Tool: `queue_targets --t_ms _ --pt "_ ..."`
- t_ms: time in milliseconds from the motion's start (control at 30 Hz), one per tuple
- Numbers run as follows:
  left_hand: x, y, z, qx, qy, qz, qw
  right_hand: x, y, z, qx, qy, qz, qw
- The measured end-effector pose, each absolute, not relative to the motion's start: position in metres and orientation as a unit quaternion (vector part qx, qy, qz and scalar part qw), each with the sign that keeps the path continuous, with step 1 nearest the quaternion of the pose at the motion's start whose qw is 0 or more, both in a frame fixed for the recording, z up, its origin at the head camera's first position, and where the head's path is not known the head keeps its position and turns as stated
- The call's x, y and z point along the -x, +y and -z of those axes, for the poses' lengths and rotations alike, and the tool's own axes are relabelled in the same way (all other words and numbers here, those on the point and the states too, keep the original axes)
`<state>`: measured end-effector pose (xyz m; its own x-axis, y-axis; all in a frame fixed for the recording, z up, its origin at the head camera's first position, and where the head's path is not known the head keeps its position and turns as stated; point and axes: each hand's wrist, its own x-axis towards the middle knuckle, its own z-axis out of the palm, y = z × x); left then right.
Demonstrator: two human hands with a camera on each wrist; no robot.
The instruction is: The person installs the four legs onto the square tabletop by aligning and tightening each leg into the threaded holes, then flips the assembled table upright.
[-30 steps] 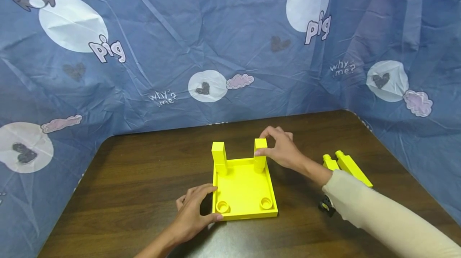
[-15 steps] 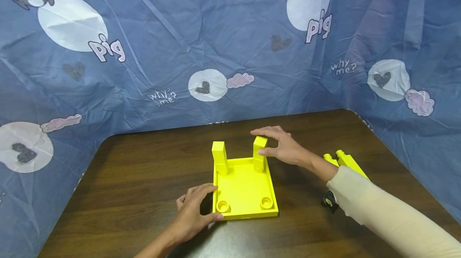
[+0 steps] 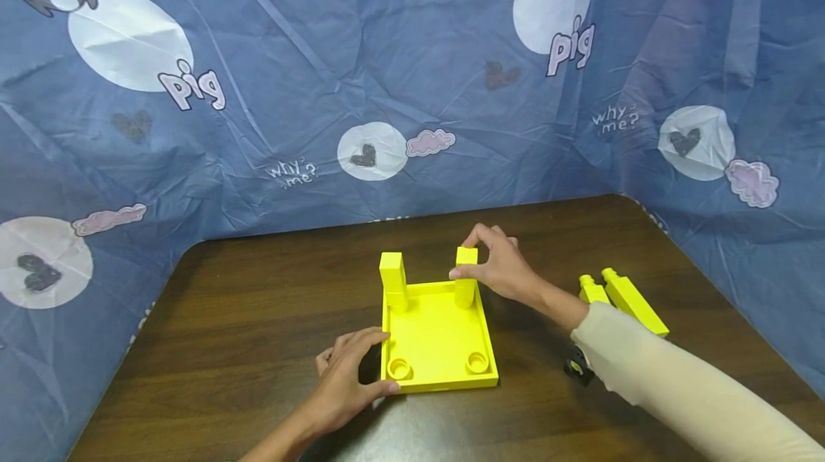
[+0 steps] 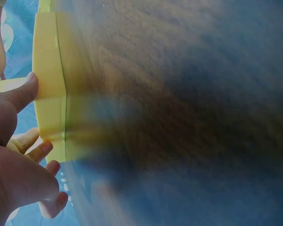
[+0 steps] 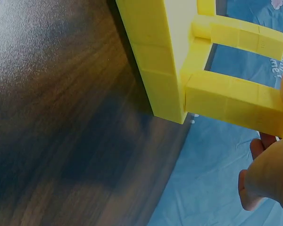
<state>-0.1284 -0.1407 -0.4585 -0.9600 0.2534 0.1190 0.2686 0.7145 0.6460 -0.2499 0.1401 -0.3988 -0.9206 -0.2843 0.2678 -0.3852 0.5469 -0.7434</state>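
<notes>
The right hand [image 3: 504, 266] pinches the top of a square yellow leg [image 3: 465, 294], upright at the rimmed base's far right corner; the left hand [image 3: 344, 383] holds the base [image 3: 438, 337] by its near left. Both look light, stiff, smooth: grip opposite faces.

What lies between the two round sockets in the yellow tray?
Only bare floor of the yellow tray lies between the left socket and right socket, as the head view shows.

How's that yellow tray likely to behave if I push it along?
The yellow tray would probably slide, not roll, given its straight sides. It seems stiff, as its walls show no sag. The left post and right post stand tall, so its far end may be slightly top-heavy.
</notes>
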Motion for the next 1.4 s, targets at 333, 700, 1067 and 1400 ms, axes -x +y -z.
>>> queue_targets --t_ms 333,700,1067,1400 --pt "0.129 -0.141 0.458 0.145 -0.924 0.354 0.011 0.252 0.154 0.395 -0.247 -0.861 -0.443 -0.033" --pt "0.132 -0.138 0.46 0.143 -0.925 0.352 0.019 0.26 0.159 0.397 -0.246 -0.859 -0.449 -0.023" --pt "0.134 -0.136 0.461 0.141 -0.924 0.356 0.02 0.262 0.15 0.406 -0.19 -0.88 -0.435 -0.004" --pt "0.135 -0.137 0.46 0.141 -0.924 0.356 0.019 0.266 0.17 0.397 -0.285 -0.837 -0.461 -0.078"
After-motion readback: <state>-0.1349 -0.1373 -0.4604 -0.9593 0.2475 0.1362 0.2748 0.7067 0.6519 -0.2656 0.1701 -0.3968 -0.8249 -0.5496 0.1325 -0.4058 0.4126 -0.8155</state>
